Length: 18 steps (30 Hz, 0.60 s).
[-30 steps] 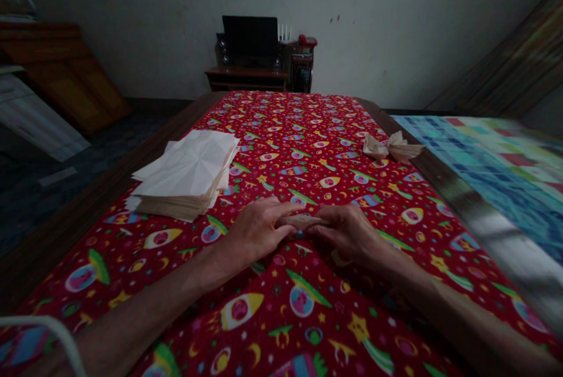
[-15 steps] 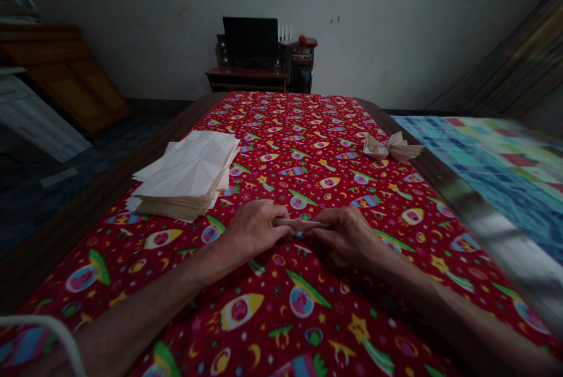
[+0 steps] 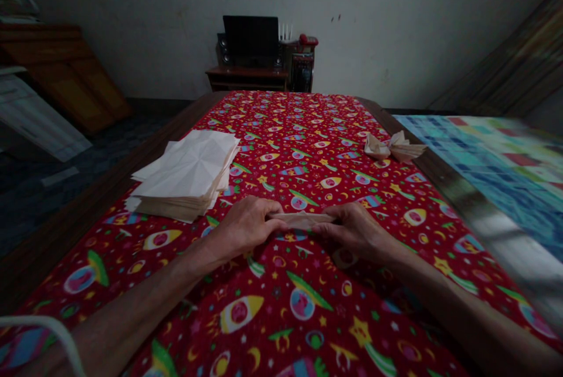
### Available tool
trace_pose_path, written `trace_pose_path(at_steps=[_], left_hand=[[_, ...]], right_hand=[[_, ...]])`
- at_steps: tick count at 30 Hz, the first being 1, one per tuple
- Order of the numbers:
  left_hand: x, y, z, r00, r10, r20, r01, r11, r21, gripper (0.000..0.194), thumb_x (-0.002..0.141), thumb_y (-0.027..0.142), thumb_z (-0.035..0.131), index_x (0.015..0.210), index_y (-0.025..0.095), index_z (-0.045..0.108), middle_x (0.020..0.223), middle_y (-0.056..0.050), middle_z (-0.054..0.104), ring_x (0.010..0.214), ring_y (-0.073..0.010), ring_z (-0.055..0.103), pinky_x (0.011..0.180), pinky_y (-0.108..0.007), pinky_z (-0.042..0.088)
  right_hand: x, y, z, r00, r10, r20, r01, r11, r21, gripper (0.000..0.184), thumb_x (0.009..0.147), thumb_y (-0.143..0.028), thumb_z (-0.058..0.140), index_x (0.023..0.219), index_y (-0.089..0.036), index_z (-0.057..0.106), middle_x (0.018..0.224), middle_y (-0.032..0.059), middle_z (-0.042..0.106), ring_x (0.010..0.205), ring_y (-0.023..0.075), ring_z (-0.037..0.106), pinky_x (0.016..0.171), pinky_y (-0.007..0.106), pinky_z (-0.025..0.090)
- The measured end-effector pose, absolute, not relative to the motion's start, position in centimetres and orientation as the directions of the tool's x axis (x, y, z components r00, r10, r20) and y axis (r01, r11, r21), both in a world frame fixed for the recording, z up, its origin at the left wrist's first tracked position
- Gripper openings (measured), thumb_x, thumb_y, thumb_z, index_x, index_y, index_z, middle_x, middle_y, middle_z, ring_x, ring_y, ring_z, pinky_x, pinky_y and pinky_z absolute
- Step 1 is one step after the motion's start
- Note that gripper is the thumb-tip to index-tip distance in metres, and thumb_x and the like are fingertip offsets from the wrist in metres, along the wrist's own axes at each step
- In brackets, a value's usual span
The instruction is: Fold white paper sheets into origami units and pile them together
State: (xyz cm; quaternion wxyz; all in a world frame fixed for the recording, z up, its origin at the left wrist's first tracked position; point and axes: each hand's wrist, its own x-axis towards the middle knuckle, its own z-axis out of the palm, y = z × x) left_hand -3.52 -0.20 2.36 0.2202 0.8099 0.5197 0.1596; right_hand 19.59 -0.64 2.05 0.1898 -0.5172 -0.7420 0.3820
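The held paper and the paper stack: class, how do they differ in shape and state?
The held paper looks narrow and strip-like; the paper stack is broad and layered. The left hand and right hand grip the held paper; the paper stack rests untouched on the tablecloth. Both are pale.

Clock datum: the folded strip (image 3: pixel 303 221) held between the left grip (image 3: pixel 246 223) and the right grip (image 3: pixel 358 230). Open lane: 12 o'clock, along the red cloth (image 3: pixel 290 136) to the far edge of the desk (image 3: pixel 169 131). Obstacles: paper stack (image 3: pixel 189 169), 10 o'clock; folded paper (image 3: pixel 409 149), 2 o'clock; forearms (image 3: pixel 158 292), 8 and 4 o'clock. A white cable (image 3: pixel 35 321) arches at 8 o'clock. Bare cloth at 6 o'clock, between the forearms, permits passage.
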Motion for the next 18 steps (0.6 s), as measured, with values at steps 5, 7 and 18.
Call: trace_pose_path(at_steps=[5, 7, 18], left_hand=[[-3.6, -0.1, 2.3, 0.373, 0.927, 0.029, 0.798, -0.336, 0.500, 0.025, 0.074, 0.042, 0.062, 0.062, 0.021, 0.066, 0.050, 0.004, 0.055, 0.050, -0.0105, 0.046, 0.048, -0.022, 0.021], [-3.6, -0.1, 2.4, 0.350, 0.937, 0.021, 0.812, -0.314, 0.492, 0.027, 0.074, 0.044, 0.063, 0.059, 0.020, 0.065, 0.048, 0.005, 0.054, 0.048, -0.0103, 0.045, 0.047, -0.022, 0.020], [-4.0, 0.0, 3.1, 0.361, 0.926, -0.106, 0.721, -0.205, 0.662, 0.028, 0.080, 0.034, 0.052, 0.064, 0.019, 0.068, 0.056, 0.002, 0.064, 0.050, -0.0107, 0.053, 0.049, -0.020, 0.032]], right_hand=[[19.9, -0.6, 2.0, -0.377, 0.922, -0.091, 0.676, 0.206, -0.708, 0.029, 0.076, -0.041, 0.062, 0.061, -0.016, 0.064, 0.050, -0.0014, 0.054, 0.046, 0.0090, 0.046, 0.041, 0.019, 0.027], [20.0, -0.6, 2.1, -0.365, 0.925, -0.103, 0.680, 0.189, -0.708, 0.027, 0.075, -0.040, 0.063, 0.064, -0.016, 0.066, 0.051, -0.0010, 0.055, 0.046, 0.0092, 0.046, 0.040, 0.019, 0.027], [20.9, -0.2, 2.2, -0.524, 0.844, -0.114, 0.525, 0.214, -0.824, 0.040, 0.087, -0.042, 0.044, 0.072, -0.014, 0.067, 0.059, 0.0026, 0.061, 0.050, 0.0100, 0.051, 0.046, 0.019, 0.036]])
